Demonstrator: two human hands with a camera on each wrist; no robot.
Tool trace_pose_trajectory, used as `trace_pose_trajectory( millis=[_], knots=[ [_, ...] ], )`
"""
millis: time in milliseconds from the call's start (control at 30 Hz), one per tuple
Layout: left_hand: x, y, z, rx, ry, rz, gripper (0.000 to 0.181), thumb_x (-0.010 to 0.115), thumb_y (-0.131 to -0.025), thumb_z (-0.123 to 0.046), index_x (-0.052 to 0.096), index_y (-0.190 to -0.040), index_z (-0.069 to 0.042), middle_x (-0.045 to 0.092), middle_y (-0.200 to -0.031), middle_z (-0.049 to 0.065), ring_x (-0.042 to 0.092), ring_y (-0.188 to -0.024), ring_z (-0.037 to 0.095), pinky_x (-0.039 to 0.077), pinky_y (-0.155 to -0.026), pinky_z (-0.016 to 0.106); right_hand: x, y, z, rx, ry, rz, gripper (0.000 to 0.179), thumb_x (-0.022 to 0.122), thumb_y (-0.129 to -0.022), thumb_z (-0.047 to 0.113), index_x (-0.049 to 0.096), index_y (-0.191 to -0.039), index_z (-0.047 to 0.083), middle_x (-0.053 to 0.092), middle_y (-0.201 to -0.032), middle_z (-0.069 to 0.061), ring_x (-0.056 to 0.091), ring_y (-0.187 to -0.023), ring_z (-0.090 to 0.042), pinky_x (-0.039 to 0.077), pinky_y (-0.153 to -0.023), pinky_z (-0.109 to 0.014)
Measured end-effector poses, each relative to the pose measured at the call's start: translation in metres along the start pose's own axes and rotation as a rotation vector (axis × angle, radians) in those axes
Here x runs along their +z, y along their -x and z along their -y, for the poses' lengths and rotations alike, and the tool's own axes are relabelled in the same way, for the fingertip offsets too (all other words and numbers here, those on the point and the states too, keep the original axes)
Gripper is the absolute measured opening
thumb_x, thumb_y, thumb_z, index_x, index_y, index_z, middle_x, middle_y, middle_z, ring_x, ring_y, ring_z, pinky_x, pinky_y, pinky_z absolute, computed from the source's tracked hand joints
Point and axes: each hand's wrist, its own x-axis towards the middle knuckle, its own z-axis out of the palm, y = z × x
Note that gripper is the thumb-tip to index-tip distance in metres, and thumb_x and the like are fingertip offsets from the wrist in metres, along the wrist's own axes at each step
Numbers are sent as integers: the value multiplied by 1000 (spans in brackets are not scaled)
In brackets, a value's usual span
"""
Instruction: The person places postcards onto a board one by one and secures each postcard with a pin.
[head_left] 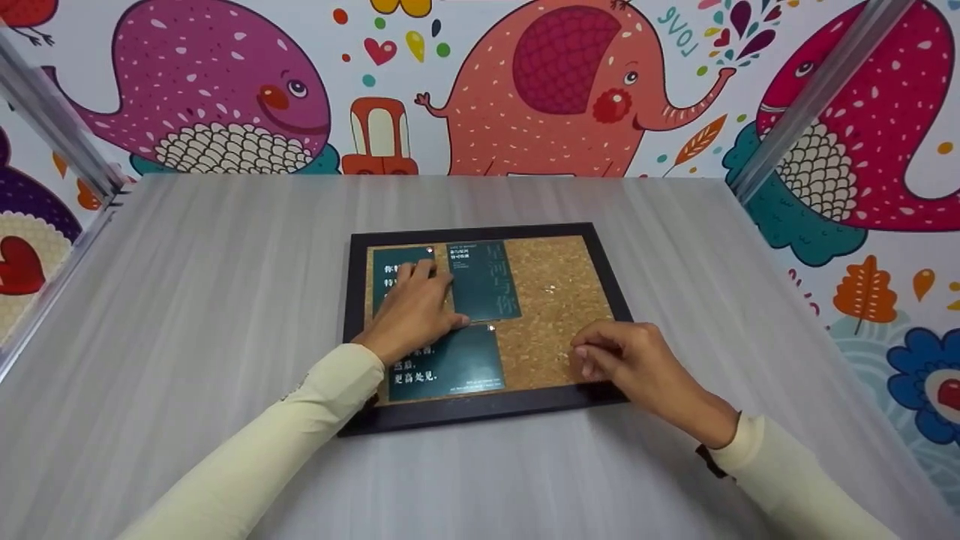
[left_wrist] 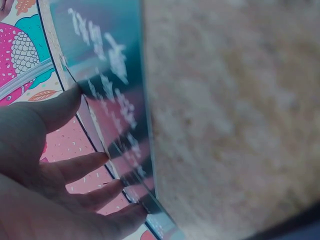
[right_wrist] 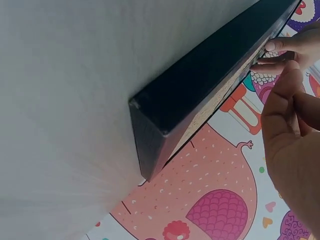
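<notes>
A cork board (head_left: 559, 330) in a black frame (head_left: 469, 409) lies on the table, with dark green cards printed in white on its left half. My left hand (head_left: 416, 311) spreads over the upper left card (head_left: 386, 259) and the lower card (head_left: 465, 360), its thumb beside the bottom of the upper middle card (head_left: 480, 289). Its straight fingers rest along a card (left_wrist: 117, 95) in the left wrist view. Over the board's lower right part, my right hand (head_left: 634, 356) has curled fingers, thumb against them; no held thing shows. Small shiny pins (head_left: 551, 289) sit on the bare cork.
The pale wood-grain table (head_left: 210, 300) surrounds the board. A wall with printed elephants (head_left: 555, 90) stands behind it, and metal posts (head_left: 810, 97) rise at the back corners. The frame's raised black corner (right_wrist: 155, 120) shows close up in the right wrist view.
</notes>
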Motion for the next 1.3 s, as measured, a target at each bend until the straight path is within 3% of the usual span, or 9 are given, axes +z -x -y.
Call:
trace_pose_trajectory(
  millis=[233, 600, 767, 1300],
  knots=[
    [-2, -1, -1, -14, -12, 1, 70, 86, -98, -37, 63, -153, 0, 47, -163, 23, 39, -150, 44, 45, -119, 60, -1, -16, -5, 62, -2, -36, 5, 75, -103, 0, 80, -102, -1, 77, -85, -4, 71, -72, -17, 60, -64, -26],
    [-1, -3, -2, -4, -19, -5, 68, 87, -98, -38, 65, -149, 2, 50, -159, 24, 43, -144, 44, 48, -115, 59, -5, -47, -12, 235, -109, -88, 5, 76, -101, -3, 79, -99, -5, 75, -82, -14, 66, -69, -16, 51, -59, -22],
    [-2, -4, -2, -7, -18, 1, 71, 87, -97, -37, 63, -151, 2, 50, -160, 25, 43, -143, 45, 48, -114, 59, -3, -60, -13, 301, -162, -94, 9, 75, -102, -1, 77, -103, -9, 75, -84, -14, 68, -73, -18, 55, -63, -23],
    [0, -2, -3, -3, -23, -15, 68, 87, -98, -37, 65, -148, 2, 52, -157, 25, 44, -142, 45, 50, -113, 59, 5, -94, -15, 335, -120, -73, 11, 72, -106, 4, 78, -106, -5, 75, -94, -13, 62, -80, -18, 54, -68, -24]
  ],
)
